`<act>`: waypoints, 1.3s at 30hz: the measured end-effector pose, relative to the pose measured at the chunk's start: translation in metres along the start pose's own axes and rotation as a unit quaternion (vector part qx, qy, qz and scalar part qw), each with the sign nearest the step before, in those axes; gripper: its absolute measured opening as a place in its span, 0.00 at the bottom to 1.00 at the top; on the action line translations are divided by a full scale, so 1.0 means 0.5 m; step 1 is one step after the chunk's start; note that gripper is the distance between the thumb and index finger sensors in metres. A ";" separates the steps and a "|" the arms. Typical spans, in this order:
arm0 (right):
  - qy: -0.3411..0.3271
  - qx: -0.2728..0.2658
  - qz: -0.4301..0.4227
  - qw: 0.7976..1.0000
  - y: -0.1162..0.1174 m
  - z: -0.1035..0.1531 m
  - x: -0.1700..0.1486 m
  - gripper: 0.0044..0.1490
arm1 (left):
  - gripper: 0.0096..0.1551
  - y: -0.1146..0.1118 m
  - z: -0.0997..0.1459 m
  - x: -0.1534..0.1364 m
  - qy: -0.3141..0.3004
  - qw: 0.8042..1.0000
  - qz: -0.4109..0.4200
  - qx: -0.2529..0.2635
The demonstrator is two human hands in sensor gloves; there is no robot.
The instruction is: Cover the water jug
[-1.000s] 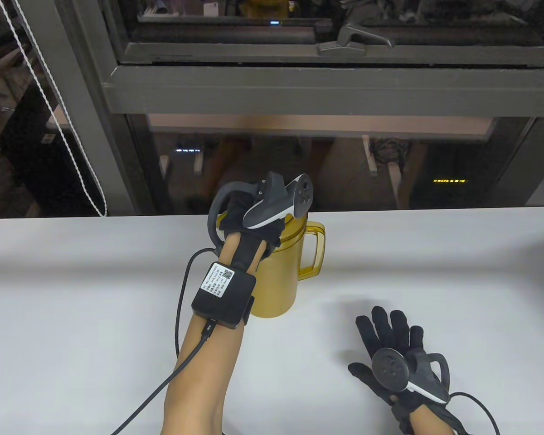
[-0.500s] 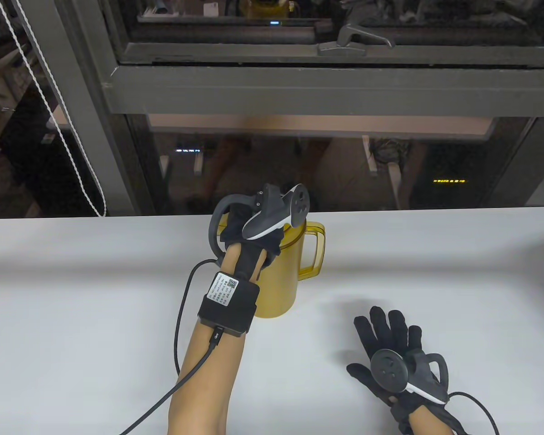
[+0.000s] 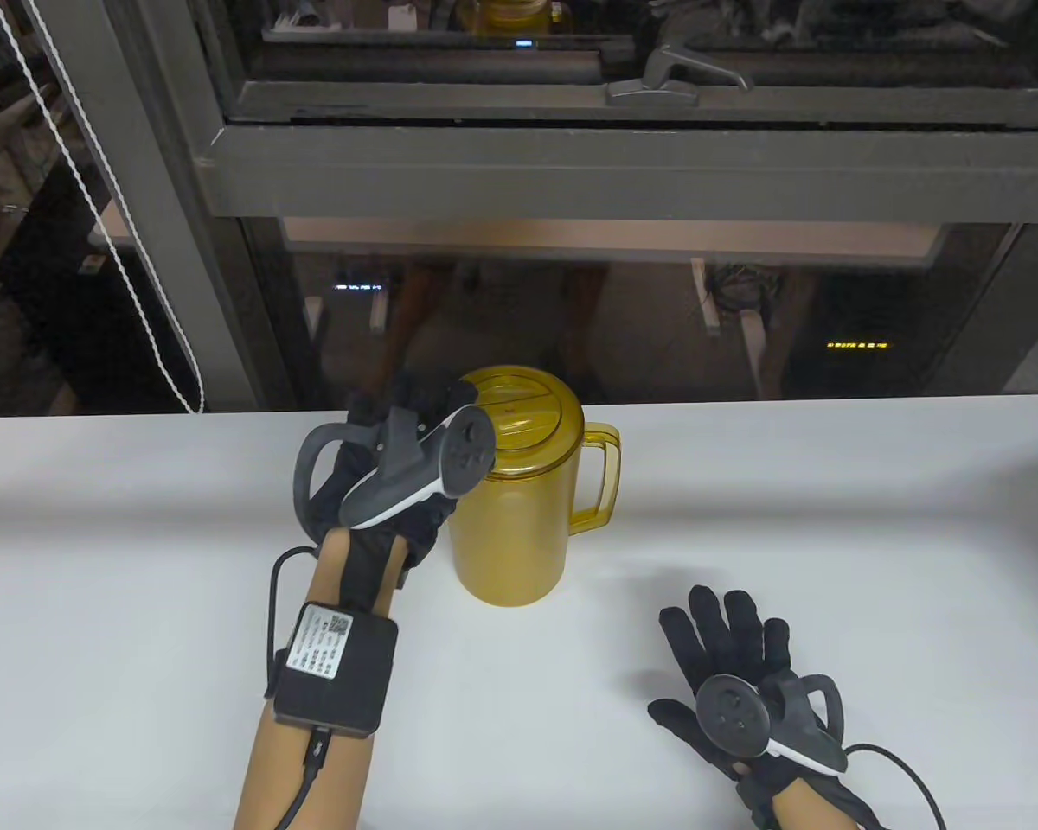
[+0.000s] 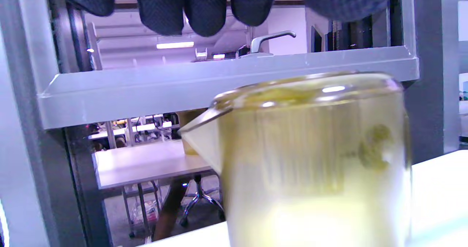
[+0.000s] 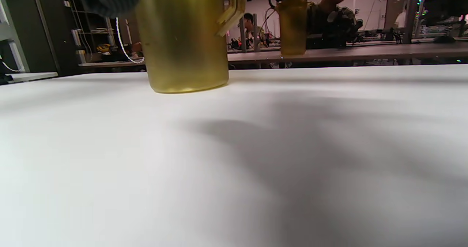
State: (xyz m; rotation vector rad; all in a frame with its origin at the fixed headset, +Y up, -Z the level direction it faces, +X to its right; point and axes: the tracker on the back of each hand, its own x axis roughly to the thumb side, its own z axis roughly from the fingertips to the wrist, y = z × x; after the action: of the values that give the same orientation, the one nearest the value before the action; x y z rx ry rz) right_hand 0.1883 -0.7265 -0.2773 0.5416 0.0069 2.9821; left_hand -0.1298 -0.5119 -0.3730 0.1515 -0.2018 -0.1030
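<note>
The left hand (image 3: 398,467) is pulling back off the lid (image 3: 519,411), fingers relaxed and empty, leaving the water jug (image 3: 515,510) covered; the right hand (image 3: 744,666) is resting flat, spread

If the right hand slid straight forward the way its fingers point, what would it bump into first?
Probably nothing soon. The right hand points up the bare table, passing to the right of the yellow jug and its handle. Depth is hard to judge, though.
</note>
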 end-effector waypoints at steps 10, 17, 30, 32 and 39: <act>-0.011 0.003 -0.007 1.000 0.004 -0.002 0.009 0.62 | 0.52 -0.099 0.153 -0.055 0.009 0.996 0.026 -0.081; -0.027 0.005 0.006 1.000 0.009 -0.003 0.030 0.62 | 0.56 -0.212 0.206 -0.050 0.008 0.987 0.068 -0.146; -0.067 0.006 0.044 0.997 0.028 -0.003 0.080 0.62 | 0.57 -0.334 0.236 0.090 -0.042 0.980 0.117 -0.153; -0.073 0.006 0.048 0.996 0.032 -0.003 0.087 0.62 | 0.57 -0.346 0.239 0.121 -0.053 0.980 0.115 -0.152; -0.082 0.009 0.058 0.995 0.040 -0.002 0.100 0.62 | 0.57 -0.382 0.244 0.168 -0.074 0.978 0.111 -0.159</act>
State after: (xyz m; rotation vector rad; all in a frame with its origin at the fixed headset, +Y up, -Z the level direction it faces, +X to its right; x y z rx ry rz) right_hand 0.1394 -0.7407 -0.2604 0.8158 -0.0131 3.0414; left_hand -0.0899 -0.7266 -0.2692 -0.1995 -0.3459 0.0774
